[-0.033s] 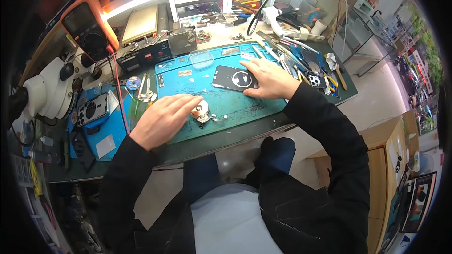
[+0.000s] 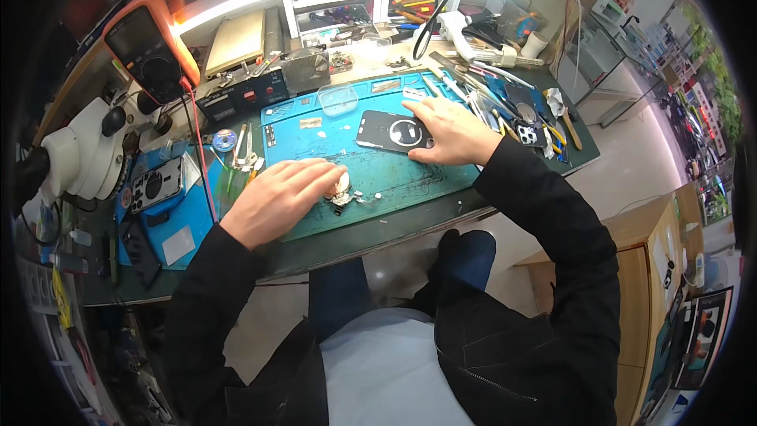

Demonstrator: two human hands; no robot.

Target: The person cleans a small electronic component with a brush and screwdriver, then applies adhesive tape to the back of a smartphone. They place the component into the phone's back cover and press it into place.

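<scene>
On the blue-green work mat (image 2: 394,181) lies a dark phone or phone back (image 2: 377,129) with a white ring on its upper face. My right hand (image 2: 459,134) grips its right end, thumb at the near edge and fingers at the far edge. To the left, my left hand (image 2: 277,199) reaches over the mat with fingers stretched out and close together. Its fingertips partly cover a round, copper-coloured disc (image 2: 343,184). Small torn scraps (image 2: 342,199) lie beside that disc. Whether the left fingers touch the disc, I cannot tell.
A clear plastic box (image 2: 337,99) stands at the mat's far side. Tweezers and other hand tools (image 2: 481,95) crowd the right. An orange multimeter (image 2: 150,43), a white microscope (image 2: 75,154) and an opened phone (image 2: 158,184) are at the left.
My left hand has shifted slightly to the right, and its fingers now cover more of the round disc. The right hand and the phone look unmoved.
</scene>
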